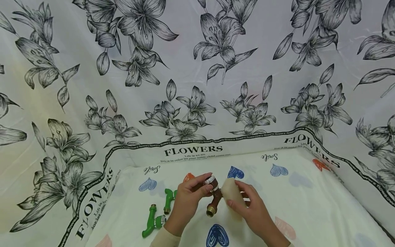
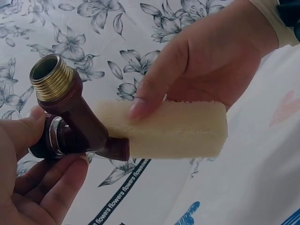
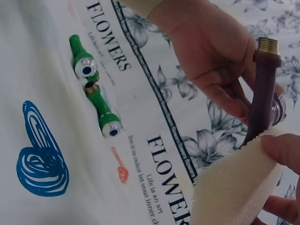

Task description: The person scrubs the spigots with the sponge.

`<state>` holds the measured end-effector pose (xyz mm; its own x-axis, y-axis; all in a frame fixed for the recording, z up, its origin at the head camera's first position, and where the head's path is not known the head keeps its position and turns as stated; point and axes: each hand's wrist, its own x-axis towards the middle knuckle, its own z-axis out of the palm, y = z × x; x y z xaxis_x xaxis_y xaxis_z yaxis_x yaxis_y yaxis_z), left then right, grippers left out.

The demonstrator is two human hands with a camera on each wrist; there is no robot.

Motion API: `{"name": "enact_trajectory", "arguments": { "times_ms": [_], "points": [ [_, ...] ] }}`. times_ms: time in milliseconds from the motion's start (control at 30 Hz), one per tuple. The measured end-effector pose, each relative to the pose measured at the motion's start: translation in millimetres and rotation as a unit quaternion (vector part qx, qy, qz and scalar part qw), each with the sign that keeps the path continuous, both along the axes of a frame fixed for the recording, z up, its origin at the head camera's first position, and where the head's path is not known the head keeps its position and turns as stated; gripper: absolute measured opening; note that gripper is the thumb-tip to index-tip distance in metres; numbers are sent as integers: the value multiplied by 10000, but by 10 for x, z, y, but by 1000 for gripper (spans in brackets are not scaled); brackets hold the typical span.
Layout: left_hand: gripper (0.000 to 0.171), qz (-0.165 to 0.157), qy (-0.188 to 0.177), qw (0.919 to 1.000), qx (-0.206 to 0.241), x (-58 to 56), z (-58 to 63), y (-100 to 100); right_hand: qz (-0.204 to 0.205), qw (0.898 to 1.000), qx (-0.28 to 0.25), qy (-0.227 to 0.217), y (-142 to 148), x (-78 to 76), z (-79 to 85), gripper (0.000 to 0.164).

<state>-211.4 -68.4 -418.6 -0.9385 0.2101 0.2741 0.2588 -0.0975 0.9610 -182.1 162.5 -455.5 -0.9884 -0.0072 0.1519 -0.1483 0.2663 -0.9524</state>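
Note:
A dark red-brown tap [image 1: 216,198] with a brass threaded end is held up over the cloth. My left hand [image 1: 188,198] grips it by its silver-ringed knob, thumb on one side and fingers on the other. In my right hand [image 1: 253,205] is a cream sponge [image 2: 187,131], pinched between thumb and fingers. The sponge is right at the tap's spout side; in the left wrist view the tap [image 2: 84,117] overlaps the sponge's end. The right wrist view shows the sponge [image 3: 234,187] just below the tap's body [image 3: 261,93].
Two green taps [image 1: 151,221] [image 3: 103,112] lie on the cloth left of my left hand. A white cloth [image 1: 311,206] with printed hearts covers the surface. Behind it and at both sides rises a white flower-printed curtain [image 1: 197,75].

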Motion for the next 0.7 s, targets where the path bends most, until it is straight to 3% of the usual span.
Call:
{"name": "enact_trajectory", "arguments": {
  "times_ms": [333, 567, 700],
  "points": [
    [36, 322, 42, 9995, 16, -41, -56, 37, 633, 9976, -228, -159, -99, 87, 65, 66],
    [35, 549, 75, 9984, -117, -74, -107, 32, 1564, 9875, -141, 118, -125, 183, 168, 64],
    [35, 542, 73, 9984, -140, -78, -112, 27, 1582, 9872, -167, 118, -137, 196, 189, 64]
  ]
}}
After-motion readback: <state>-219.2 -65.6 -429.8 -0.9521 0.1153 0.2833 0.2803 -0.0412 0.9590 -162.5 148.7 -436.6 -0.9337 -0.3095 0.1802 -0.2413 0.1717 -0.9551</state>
